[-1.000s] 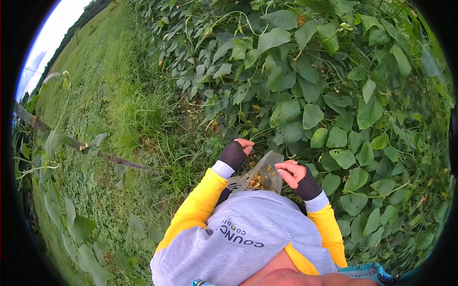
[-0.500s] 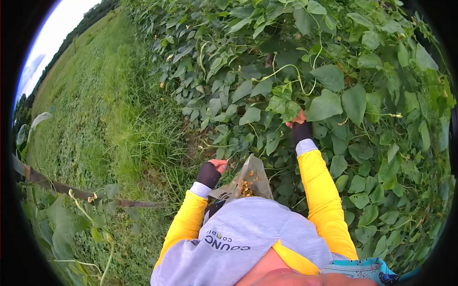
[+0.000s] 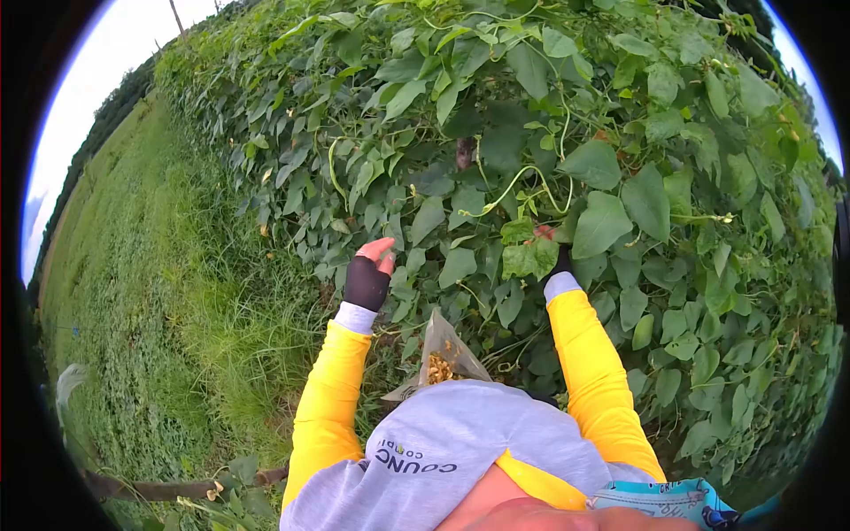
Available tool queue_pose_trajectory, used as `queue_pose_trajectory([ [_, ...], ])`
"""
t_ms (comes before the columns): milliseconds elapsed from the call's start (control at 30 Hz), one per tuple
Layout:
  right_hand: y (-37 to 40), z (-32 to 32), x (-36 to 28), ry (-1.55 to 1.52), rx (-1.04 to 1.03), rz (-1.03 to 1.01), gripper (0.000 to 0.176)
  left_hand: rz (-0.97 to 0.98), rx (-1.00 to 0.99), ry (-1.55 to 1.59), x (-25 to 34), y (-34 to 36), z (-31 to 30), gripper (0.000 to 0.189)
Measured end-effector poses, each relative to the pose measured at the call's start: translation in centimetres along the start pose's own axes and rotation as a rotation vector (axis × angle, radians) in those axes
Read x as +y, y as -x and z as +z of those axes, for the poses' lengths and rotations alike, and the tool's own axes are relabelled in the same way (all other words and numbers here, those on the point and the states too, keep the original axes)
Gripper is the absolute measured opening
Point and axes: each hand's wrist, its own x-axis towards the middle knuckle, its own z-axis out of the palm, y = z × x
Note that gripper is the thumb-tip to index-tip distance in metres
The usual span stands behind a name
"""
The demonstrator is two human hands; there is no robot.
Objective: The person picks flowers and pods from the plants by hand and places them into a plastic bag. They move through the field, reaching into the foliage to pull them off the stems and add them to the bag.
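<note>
My left hand [image 3: 372,270], in a dark fingerless glove, is raised at the near side of the leafy vines [image 3: 429,217]. Its thumb and fingers are apart, and nothing shows between them. Farther right, my right hand [image 3: 545,234] reaches in among broad green leaves [image 3: 602,223]. Leaves cover most of its fingers, so what it grips, if anything, is hidden. A clear plastic bag [image 3: 431,341] hangs open at my waist with small yellow-brown pieces [image 3: 440,368] inside. Pale curling tendrils [image 3: 522,173] stand just above my right hand.
Tall grass [image 3: 239,310] and low green growth run along the left. A brown pole [image 3: 150,488] lies low at the left. A slender green pod [image 3: 333,173] hangs in the vines, and a dark post [image 3: 465,152] stands among the leaves.
My left hand has risen from beside the bag toward the vines, and its fingers have spread. My right hand has gone deeper behind the leaves. The view has tilted up and turned left.
</note>
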Motion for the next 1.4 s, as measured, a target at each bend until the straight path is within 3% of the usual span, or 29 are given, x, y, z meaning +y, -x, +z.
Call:
queue_pose_trajectory([
  [33, 0.4, 0.3, -0.5, -0.030, -0.015, 0.058, 0.040, 0.118, 0.027, -0.070, 0.0, -1.9, 0.1, 0.033],
  [100, 1.6, 2.3, 1.2, -0.277, 0.024, -0.202, 0.039, 0.190, 0.066, -0.048, -0.6, -5.3, 0.7, 0.037],
  [133, -2.3, -1.9, 2.1, 0.052, 0.041, -0.246, 0.036, 0.166, 0.043, -0.041, -1.0, -6.9, 1.0, 0.042],
  [233, -6.0, -5.7, 4.5, 0.113, 0.016, -0.269, 0.034, 0.225, -0.016, -0.168, -2.1, -10.1, 2.3, 0.046],
  [433, -7.3, -7.5, 4.8, 0.345, 0.041, -0.224, 0.027, -0.040, -0.366, -0.151, -4.3, -10.8, 3.1, 0.037],
  [467, -7.3, -7.0, 4.4, 0.411, 0.079, -0.205, 0.025, -0.052, -0.380, -0.022, -4.5, -10.5, 2.8, 0.034],
  [567, -6.1, -6.8, 3.0, 0.569, 0.214, -0.160, 0.023, -0.384, -0.454, 0.584, -4.5, -9.1, 1.4, 0.036],
  [633, -4.9, -5.9, 2.7, 0.586, 0.232, -0.156, 0.022, -0.442, -0.440, 0.685, -4.0, -8.7, 0.0, 0.037],
  [900, -2.8, -3.7, 1.0, 0.503, 0.191, -0.189, 0.022, -0.422, -0.325, 0.483, 0.4, -9.4, -4.6, 0.025],
  [1133, 1.1, -0.2, 0.0, 0.292, -0.002, -0.232, 0.022, -0.378, -0.343, 0.443, 5.9, -9.3, -5.9, 0.022],
  [1267, 7.5, 5.2, -2.9, 0.328, -0.127, -0.245, 0.023, -0.340, -0.653, 0.356, 8.7, -5.9, -4.3, 0.015],
  [1300, 10.9, 9.0, -4.6, 0.513, 0.094, -0.237, 0.023, -0.371, -0.751, 0.337, 8.8, -4.8, -3.3, 0.014],
  [1333, 15.0, 11.7, -7.1, 0.530, 0.009, -0.238, 0.030, -0.386, -0.875, 0.327, 8.4, -3.5, -1.9, 0.014],
  [1367, 17.3, 12.4, -8.2, 0.561, -0.030, -0.194, 0.025, -0.403, -0.998, 0.316, 7.5, -2.0, -0.2, 0.014],
  [1400, 20.2, 13.4, -9.4, 0.610, -0.031, -0.280, 0.021, -0.394, -1.090, 0.326, 6.4, -0.2, 1.5, 0.014],
])
